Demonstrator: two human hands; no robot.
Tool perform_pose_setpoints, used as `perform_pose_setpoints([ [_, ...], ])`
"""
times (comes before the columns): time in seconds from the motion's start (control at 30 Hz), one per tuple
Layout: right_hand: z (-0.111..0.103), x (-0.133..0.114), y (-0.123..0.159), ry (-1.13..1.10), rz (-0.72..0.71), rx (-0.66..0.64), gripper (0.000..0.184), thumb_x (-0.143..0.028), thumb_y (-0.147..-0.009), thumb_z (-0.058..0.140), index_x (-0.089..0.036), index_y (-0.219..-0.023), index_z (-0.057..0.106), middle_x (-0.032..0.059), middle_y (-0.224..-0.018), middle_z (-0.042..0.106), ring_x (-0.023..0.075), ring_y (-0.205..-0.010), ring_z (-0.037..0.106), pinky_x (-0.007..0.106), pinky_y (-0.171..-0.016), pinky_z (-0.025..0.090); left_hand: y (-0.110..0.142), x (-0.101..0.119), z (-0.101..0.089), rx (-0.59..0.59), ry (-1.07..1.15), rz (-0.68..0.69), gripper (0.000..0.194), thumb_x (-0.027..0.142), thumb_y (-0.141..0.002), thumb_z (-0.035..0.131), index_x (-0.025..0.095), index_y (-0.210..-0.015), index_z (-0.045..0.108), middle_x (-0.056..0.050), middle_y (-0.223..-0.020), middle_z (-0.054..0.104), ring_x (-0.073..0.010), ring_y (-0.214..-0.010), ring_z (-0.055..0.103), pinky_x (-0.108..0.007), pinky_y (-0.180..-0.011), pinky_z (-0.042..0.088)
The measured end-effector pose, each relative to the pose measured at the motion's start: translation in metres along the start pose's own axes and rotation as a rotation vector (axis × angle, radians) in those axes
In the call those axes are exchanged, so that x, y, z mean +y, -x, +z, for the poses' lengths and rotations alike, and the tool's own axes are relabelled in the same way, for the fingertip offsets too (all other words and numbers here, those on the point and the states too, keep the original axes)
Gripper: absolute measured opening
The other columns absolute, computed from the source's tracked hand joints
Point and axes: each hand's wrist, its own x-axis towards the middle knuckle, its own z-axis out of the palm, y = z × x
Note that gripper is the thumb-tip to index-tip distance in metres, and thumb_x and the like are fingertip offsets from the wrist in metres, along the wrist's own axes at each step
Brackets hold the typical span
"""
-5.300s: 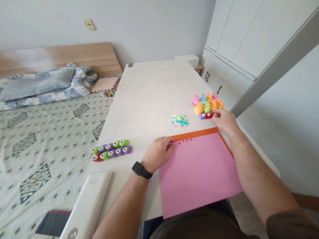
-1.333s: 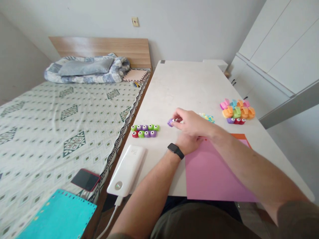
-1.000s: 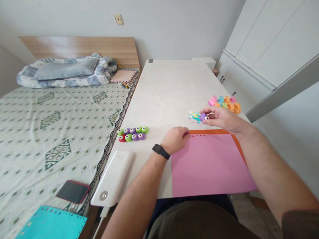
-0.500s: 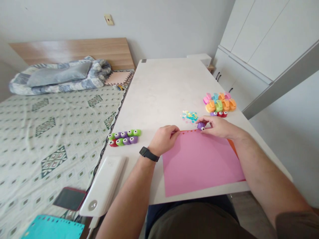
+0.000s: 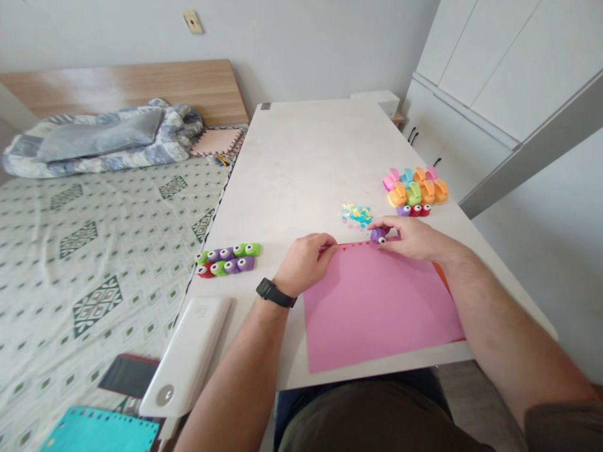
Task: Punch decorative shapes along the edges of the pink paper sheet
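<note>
A pink sheet of paper point(image 5: 377, 307) lies at the near edge of the white table, with orange paper point(image 5: 441, 280) showing from under its right side. My left hand point(image 5: 308, 262) pinches the sheet's far left corner between thumb and fingers. Between the thumb and fingers of my right hand point(image 5: 409, 237) is a small purple craft punch point(image 5: 378, 235), at the sheet's far edge. Several small star-shaped holes show orange along that edge, left of the punch. Just beyond it lies a scatter of blue, yellow and pink paper cut-outs point(image 5: 358, 215).
Two rows of small green, purple and red punches point(image 5: 228, 259) stand on the left. Larger coloured punches point(image 5: 417, 188) and a few small red and purple ones point(image 5: 414, 211) sit at the right. A white power bank point(image 5: 188, 358) lies along the table's left edge, near a phone point(image 5: 128, 375).
The camera view has shifted slightly. Both hands keep their holds on the paper and the purple punch, with almost no movement against the sheet.
</note>
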Motion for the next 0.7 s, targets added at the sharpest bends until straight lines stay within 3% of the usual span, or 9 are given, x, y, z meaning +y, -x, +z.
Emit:
perform_pose_setpoints([
  [0.37, 0.0, -0.0067, 0.001, 0.012, -0.011, -0.097, 0.048, -0.028, -0.08, 0.073, -0.028, -0.128, 0.072, 0.0038, -0.122, 0.075, 0.0246, -0.109, 0.07, 0.038, -0.101, 0.052, -0.0005, 0.0016, -0.0013, 0.009, -0.009, -0.009, 0.016, 0.024, -0.098, 0.056, 0.02, -0.095, 0.071, -0.005, -0.092, 0.075, -0.019, -0.086, 0.069, -0.03, -0.079, 0.051],
  [0.7, 0.0009, -0.0088, 0.0022, 0.021, 0.007, -0.106, 0.049, -0.035, -0.085, 0.072, -0.026, -0.133, 0.068, 0.0059, -0.126, 0.074, 0.0252, -0.111, 0.07, 0.038, -0.098, 0.053, -0.001, 0.001, -0.0014, 0.008, 0.001, -0.017, 0.016, 0.023, -0.098, 0.056, 0.02, -0.095, 0.071, -0.005, -0.092, 0.076, -0.0189, -0.086, 0.069, -0.031, -0.079, 0.051],
])
